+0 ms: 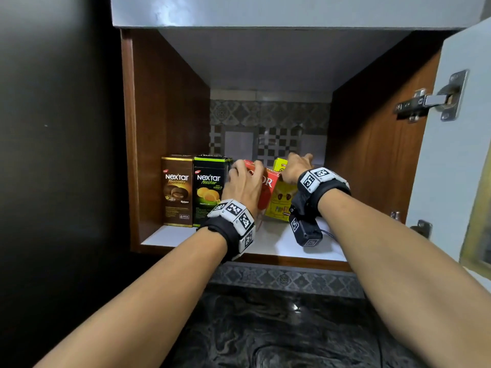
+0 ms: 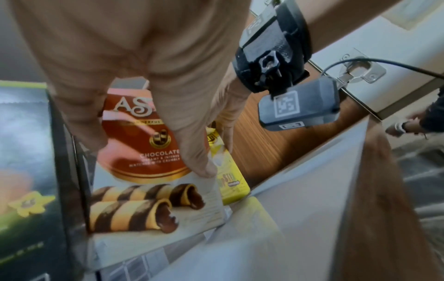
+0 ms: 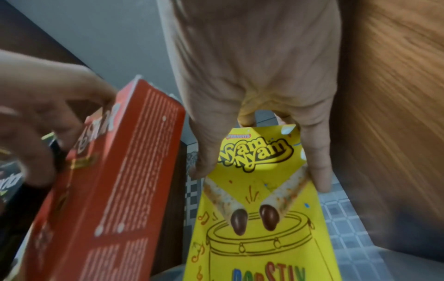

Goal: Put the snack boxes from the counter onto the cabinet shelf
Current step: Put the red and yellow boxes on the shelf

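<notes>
My left hand (image 1: 243, 179) grips the top of a red Astor chocolate-wafer box (image 1: 267, 185) (image 2: 153, 144) (image 3: 115, 180) that leans to the left on the white cabinet shelf (image 1: 268, 241). To its right my right hand (image 1: 296, 166) (image 3: 259, 133) pinches the top of a yellow Nyam Nyam box (image 1: 281, 203) (image 3: 259, 218) (image 2: 231, 182), thumb and fingers on opposite edges. A brown Nextar Brownies box (image 1: 177, 191) and a black-green Nextar Nastar box (image 1: 210, 189) (image 2: 26, 171) stand upright at the shelf's left.
Wooden cabinet walls (image 1: 170, 128) close in on both sides. The open white door (image 1: 457, 144) with metal hinges (image 1: 435, 99) hangs at the right. Below the shelf lies a dark marbled counter (image 1: 279, 330). Bare white shelf shows to the right of the yellow box.
</notes>
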